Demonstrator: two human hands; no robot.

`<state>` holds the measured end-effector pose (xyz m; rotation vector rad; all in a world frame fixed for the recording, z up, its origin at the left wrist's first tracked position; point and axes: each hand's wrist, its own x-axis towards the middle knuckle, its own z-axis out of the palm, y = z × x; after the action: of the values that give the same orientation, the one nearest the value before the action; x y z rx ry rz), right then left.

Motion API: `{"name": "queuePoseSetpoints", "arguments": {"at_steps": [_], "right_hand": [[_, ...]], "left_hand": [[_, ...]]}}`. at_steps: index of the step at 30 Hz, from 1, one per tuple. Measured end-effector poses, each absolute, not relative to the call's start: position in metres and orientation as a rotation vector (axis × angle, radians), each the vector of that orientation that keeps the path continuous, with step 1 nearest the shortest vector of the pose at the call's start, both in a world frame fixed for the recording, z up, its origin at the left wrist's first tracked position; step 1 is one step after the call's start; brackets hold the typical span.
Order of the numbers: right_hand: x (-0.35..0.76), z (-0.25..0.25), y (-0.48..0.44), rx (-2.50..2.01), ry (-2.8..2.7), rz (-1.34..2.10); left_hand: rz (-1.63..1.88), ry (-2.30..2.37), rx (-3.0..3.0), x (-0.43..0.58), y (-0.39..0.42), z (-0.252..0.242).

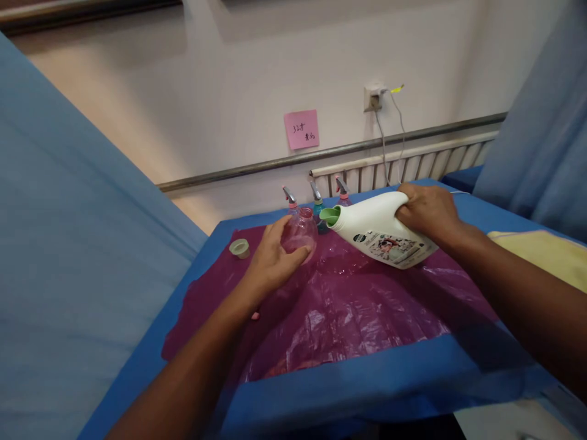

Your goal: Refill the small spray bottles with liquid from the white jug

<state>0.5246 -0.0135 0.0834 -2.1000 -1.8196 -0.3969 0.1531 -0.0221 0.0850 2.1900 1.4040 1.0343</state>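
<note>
My left hand (274,256) is wrapped round a clear pink-tinted spray bottle body (302,229), its neck uncovered and some liquid low inside. In my right hand (426,211) is a white detergent jug (389,232), held by its handle and tilted to the left. The jug's green spout (331,214) points toward the bottle's neck, a little apart from it. I cannot make out a stream between them. A pale green cap (239,248) lies to the left of my left hand.
Several trigger sprayers, such as a teal one (318,205), stand behind the bottle. A purple plastic sheet (339,318) covers part of the blue table (358,363). A yellow cloth (541,250) lies at the right. Blue curtains (68,214) hang on both sides.
</note>
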Motion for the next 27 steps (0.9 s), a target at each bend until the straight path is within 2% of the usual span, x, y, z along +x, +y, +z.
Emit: {"name": "queuePoseSetpoints", "arguments": {"at_steps": [9,27], "right_hand": [[0.520,0.087,-0.015,-2.112,-1.830,-0.390],[0.505,0.094,-0.012,-2.025,-1.923,-0.306]], "left_hand": [[0.763,1.400,2.520,0.137,-0.011,0.106],[0.287,1.541,2.820,0.131,-0.016,0.138]]}}
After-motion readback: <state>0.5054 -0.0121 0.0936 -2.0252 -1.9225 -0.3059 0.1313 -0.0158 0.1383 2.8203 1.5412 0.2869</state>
